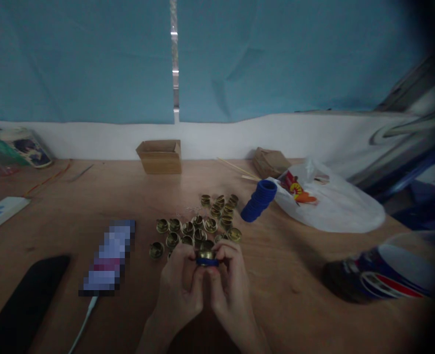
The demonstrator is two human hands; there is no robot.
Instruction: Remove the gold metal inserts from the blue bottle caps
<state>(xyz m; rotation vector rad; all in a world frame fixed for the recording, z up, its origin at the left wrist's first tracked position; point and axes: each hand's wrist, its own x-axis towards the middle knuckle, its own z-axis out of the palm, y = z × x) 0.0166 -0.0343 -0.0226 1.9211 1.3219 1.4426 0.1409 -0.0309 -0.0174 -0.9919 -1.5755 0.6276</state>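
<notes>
Both my hands meet low in the middle of the wooden table (295,275). My left hand (180,287) and my right hand (229,284) are closed together on one small part (206,258): a gold metal cap with a blue ring round its lower edge. Just beyond my fingers lie several more gold caps (197,223), loose on the table. A leaning stack of blue rings (259,200) lies to the right of them.
A white plastic bag (331,204) lies at the right, a small cardboard box (160,156) and a brown paper packet (270,162) by the back wall. A phone on a cable (108,258) and a black flat object (25,307) lie left. A printed can (383,275) lies at the right edge.
</notes>
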